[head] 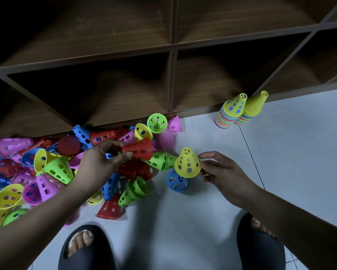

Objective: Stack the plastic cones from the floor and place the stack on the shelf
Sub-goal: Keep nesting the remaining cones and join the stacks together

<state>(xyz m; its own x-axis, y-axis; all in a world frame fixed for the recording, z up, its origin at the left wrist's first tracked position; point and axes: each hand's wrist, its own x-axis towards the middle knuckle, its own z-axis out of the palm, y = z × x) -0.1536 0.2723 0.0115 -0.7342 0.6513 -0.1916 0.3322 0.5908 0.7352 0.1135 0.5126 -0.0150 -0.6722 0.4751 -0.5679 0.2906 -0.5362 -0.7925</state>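
My left hand [103, 158] pinches a red cone [139, 149] by its narrow end, lifted over a heap of loose cones [52, 168] in pink, blue, green, yellow and red. My right hand [220, 172] holds a yellow cone [187, 162] upright at its rim, above a blue cone [177, 182] lying on the floor. Two tall stacks of cones [239, 112], each topped in yellow, stand on the floor against the wooden shelf [171, 49].
The shelf has dark open compartments, its bottom edge [193, 112] at floor level. The cone heap spreads along the left. White floor tiles [290, 143] extend to the right. My two feet in black sandals [86, 248] stand at the bottom.
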